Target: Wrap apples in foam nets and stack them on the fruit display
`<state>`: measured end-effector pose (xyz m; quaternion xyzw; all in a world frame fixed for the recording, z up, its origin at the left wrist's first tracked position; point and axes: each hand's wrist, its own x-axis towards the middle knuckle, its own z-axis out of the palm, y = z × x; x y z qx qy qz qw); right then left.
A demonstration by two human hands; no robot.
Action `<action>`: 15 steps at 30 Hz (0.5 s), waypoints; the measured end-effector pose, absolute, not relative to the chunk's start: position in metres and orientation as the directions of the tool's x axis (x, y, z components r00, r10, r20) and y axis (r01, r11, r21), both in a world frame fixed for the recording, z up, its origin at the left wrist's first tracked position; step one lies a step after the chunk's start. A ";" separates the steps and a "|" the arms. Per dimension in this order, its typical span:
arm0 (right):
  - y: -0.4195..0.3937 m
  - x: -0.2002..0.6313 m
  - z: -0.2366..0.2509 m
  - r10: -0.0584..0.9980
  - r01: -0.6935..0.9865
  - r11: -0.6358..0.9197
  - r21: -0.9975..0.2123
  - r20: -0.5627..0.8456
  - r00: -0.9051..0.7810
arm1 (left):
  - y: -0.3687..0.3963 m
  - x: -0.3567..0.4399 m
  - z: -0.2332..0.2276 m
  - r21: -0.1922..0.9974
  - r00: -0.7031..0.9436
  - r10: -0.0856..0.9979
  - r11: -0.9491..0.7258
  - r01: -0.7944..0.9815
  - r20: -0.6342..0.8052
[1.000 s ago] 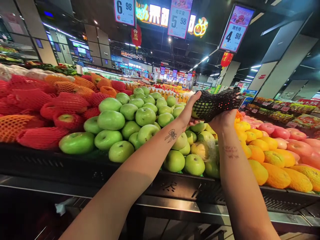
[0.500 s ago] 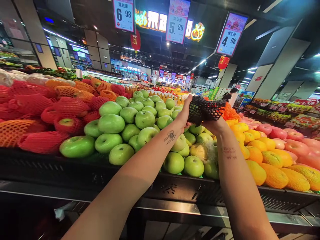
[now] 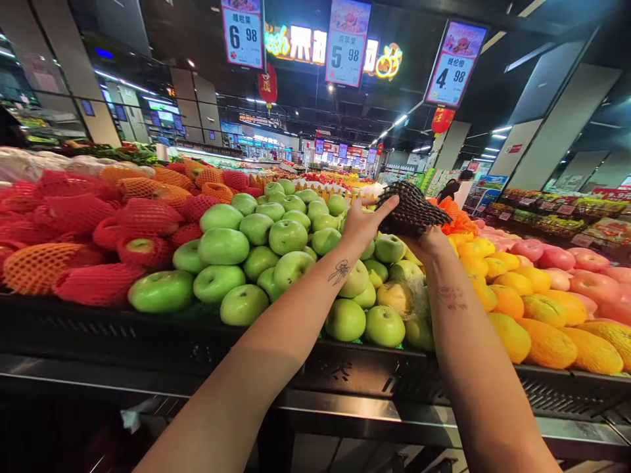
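Observation:
In the head view a black mesh foam fruit net (image 3: 411, 209) hangs above the green apples, bunched between my two hands. My left hand (image 3: 365, 222) is closed on its left end, the thumb pressed against the mesh. My right hand (image 3: 428, 242) grips it from below at the right; the net hides most of those fingers. Whether fruit lies inside the net cannot be seen. Piled green apples (image 3: 287, 236) lie under and to the left of my hands. A wrapped yellowish fruit (image 3: 394, 299) sits among them, below the net.
Red-netted fruit (image 3: 148, 220) fills the left side. Oranges (image 3: 547, 341) and pink apples (image 3: 599, 289) lie at the right, with orange netting (image 3: 457, 220) behind my right hand. A black display edge (image 3: 355, 371) runs along the front. A person (image 3: 463, 190) stands far back at the right.
The black net has become rounder and more upright on top, its left end pulled in. My left thumb has shifted from pointing upward to lying across the net. The view has turned slightly left.

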<state>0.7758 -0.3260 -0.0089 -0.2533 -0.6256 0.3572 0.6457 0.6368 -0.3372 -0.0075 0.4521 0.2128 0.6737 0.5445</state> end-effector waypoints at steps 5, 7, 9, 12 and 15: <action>-0.322 0.782 -0.013 0.821 -0.185 0.539 -0.822 0.562 -0.104 | -0.340 0.635 -0.001 0.688 -0.134 0.874 -0.455 -0.565 0.467; -0.323 0.782 -0.014 0.842 -0.153 0.504 -0.850 0.523 -0.130 | -0.339 0.632 0.000 0.659 -0.205 0.878 -0.463 -0.593 0.433; -0.325 0.780 -0.016 0.863 -0.099 0.472 -0.876 0.482 -0.148 | -0.336 0.628 0.001 0.640 -0.279 0.877 -0.478 -0.601 0.392; -0.328 0.773 -0.017 0.883 -0.054 0.447 -0.893 0.450 -0.134 | -0.328 0.625 0.001 0.640 -0.360 0.881 -0.472 -0.606 0.308; -0.326 0.770 -0.016 0.876 -0.114 0.461 -0.880 0.472 -0.098 | -0.321 0.625 0.000 0.647 -0.351 0.901 -0.428 -0.631 0.254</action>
